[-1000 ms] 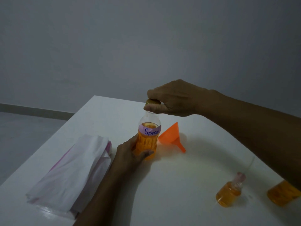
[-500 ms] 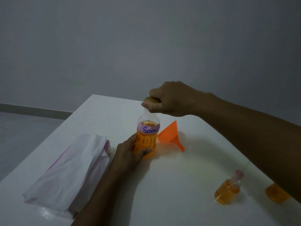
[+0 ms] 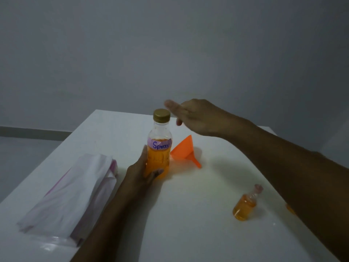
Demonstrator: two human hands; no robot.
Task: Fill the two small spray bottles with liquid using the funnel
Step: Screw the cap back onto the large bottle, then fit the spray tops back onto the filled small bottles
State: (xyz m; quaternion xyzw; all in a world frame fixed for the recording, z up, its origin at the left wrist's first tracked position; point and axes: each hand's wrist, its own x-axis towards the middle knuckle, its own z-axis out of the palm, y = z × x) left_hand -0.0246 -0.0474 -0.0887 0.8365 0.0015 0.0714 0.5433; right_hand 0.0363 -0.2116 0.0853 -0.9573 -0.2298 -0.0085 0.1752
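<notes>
A clear bottle [image 3: 158, 148] labelled "Spray" stands upright mid-table, about half full of orange liquid, with a gold cap [image 3: 161, 115] on it. My left hand [image 3: 143, 171] grips its lower part. My right hand [image 3: 196, 118] hovers just right of the cap, fingers spread and holding nothing. An orange funnel [image 3: 184, 151] lies on its side behind the bottle. One small spray bottle [image 3: 245, 206] with orange liquid stands at the right. A second small bottle [image 3: 290, 208] is mostly hidden behind my right forearm.
A white table [image 3: 188, 214] carries everything. A clear plastic bag with white and pink contents [image 3: 75, 195] lies at the left, near the table's left edge. A grey wall rises behind the far edge.
My right hand has let go of the gold cap and moved up and to the right, opening its fingers. The cap stays on the bottle. The left hand keeps its grip.
</notes>
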